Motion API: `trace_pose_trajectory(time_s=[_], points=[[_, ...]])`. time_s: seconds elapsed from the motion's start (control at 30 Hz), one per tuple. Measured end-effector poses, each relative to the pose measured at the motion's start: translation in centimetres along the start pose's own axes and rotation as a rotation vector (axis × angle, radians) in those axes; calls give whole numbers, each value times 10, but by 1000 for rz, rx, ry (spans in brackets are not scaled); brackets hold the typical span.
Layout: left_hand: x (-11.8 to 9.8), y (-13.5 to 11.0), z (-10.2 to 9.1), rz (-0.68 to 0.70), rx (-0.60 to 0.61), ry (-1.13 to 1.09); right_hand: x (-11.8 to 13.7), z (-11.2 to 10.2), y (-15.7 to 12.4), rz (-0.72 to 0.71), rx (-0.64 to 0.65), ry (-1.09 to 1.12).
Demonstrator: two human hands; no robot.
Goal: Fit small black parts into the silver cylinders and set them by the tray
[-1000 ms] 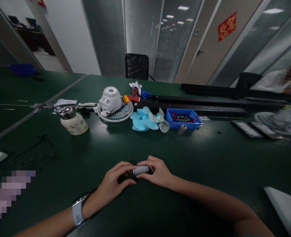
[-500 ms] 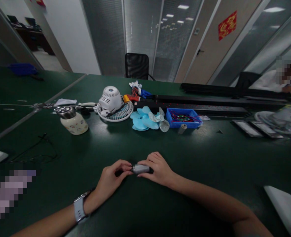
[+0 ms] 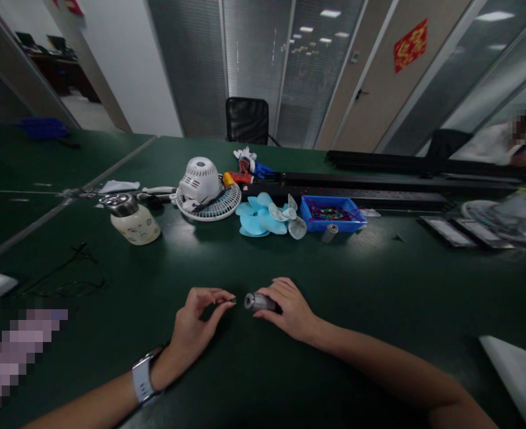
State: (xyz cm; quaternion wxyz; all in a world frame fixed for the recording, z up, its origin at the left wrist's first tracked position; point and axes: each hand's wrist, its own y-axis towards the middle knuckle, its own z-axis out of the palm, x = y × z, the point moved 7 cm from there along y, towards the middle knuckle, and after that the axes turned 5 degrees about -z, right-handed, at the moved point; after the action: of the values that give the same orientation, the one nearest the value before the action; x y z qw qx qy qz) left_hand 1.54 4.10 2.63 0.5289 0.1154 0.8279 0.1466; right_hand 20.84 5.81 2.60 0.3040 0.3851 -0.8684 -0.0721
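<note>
My right hand [image 3: 289, 308] is closed around a silver metal cylinder [image 3: 259, 302], which lies roughly level and turns its round end face, with a dark middle, to the left. A short gap to the left of that end, my left hand [image 3: 204, 311] pinches something small and dark between thumb and fingertips; its kind is too small to make out. Both hands are just above the green table [image 3: 227, 369]. A similar short metal cylinder [image 3: 329, 233] stands tilted beside the blue bin [image 3: 333, 225].
Behind my hands lie light-blue fan blades [image 3: 256, 217], a clear fan blade [image 3: 295, 220] and a white fan housing [image 3: 200, 182]. A cream bottle [image 3: 137, 225] stands left. Long black bars [image 3: 392, 193] lie at the back. A person in white [image 3: 490, 146] sits far right.
My left hand has drawn left, away from the cylinder's end, with a small dark piece in its fingertips. The cylinder's end face now shows, tilted slightly toward me.
</note>
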Motion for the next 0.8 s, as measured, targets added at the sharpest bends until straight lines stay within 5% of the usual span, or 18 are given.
trace_pose_trajectory(time_s=[0.27, 0.5, 0.67, 0.8], points=[[9, -2, 19, 55, 255, 198, -13, -14, -11, 38, 14, 37], [7, 0, 19, 37, 289, 183, -25, -18, -26, 47, 14, -15], [11, 0, 19, 26, 280, 169, -70, -44, -52, 123, -88, -195], [19, -2, 21, 11, 288, 164, -135, -89, -84, 363, -271, -397]])
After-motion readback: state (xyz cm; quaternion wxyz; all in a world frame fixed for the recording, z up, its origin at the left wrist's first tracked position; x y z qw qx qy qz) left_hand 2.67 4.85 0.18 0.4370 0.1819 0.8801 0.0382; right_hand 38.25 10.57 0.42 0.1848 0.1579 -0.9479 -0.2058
